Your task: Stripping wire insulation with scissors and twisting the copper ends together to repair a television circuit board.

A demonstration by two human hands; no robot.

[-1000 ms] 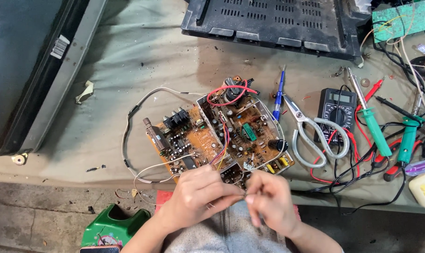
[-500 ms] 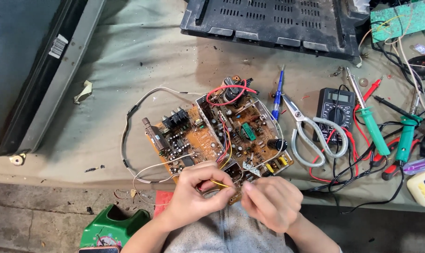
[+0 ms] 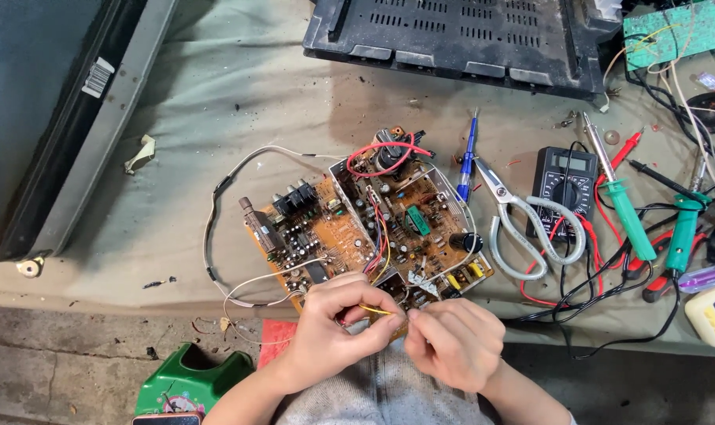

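Cluttered repair surface (image 3: 239, 102) with a grey-green cloth over it, black vented casing (image 3: 452, 39) at the far edge, a dark screen panel (image 3: 35, 118) lying off to the left. Circuit board (image 3: 365, 228) sits mid-surface, near edge right at the hands. Left hand (image 3: 334, 334) pinches a thin yellow wire (image 3: 376, 310) between thumb and fingertips — closed on it; right hand (image 3: 456, 342) has fingertips bunched tight at the other end of that wire, just beside the board's front edge, though whether it grips the wire or a small part there is too small to tell. Wire looks light, thin, bendy — likely to kink or snap at the joint if tugged, so hold close to the end, not mid-span. Board looks stiff but fragile: bristling with parts, loose red and white leads; best taken by its bare edges. Both wrists come up from the bottom of view, knuckles up, hands nearly touching. To the right: scissors (image 3: 523, 224), meter (image 3: 566, 181), green-handled soldering iron (image 3: 629, 208), blue pen-like screwdriver (image 3: 468, 157), tangled cables (image 3: 609, 275). Green stool (image 3: 188, 382) below the surface.
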